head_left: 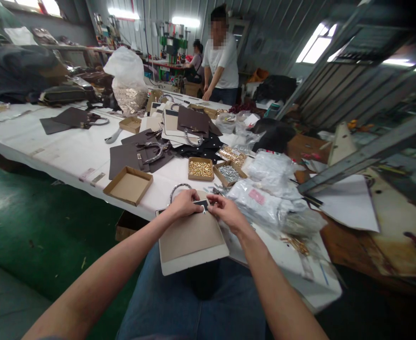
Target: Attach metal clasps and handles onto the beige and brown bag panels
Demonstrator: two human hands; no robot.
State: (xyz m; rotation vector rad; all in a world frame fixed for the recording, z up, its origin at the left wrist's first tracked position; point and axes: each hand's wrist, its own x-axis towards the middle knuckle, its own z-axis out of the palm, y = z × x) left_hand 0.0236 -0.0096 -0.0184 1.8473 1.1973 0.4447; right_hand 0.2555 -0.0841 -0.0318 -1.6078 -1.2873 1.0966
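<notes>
A beige bag panel (190, 241) with a paler border lies tilted over my lap, its far end at the table's edge. A dark patch near its top carries a small shiny metal piece (204, 209). My left hand (186, 204) is closed on the top of the panel, thumb pressed beside that piece. From the other side, my right hand (226, 211) is closed at the same edge, thumb and fingers near the metal piece; its fingertips are partly hidden. A wrapped curved handle (179, 188) sticks up behind my left hand.
Beyond my hands stand a box of gold-coloured hardware (200, 169), a box of silver-coloured hardware (228, 173) and a shallow cardboard tray (128, 185). Plastic bags (261, 196) crowd the right. Brown bag panels (123, 158) lie farther back. A person (222, 66) stands across the table.
</notes>
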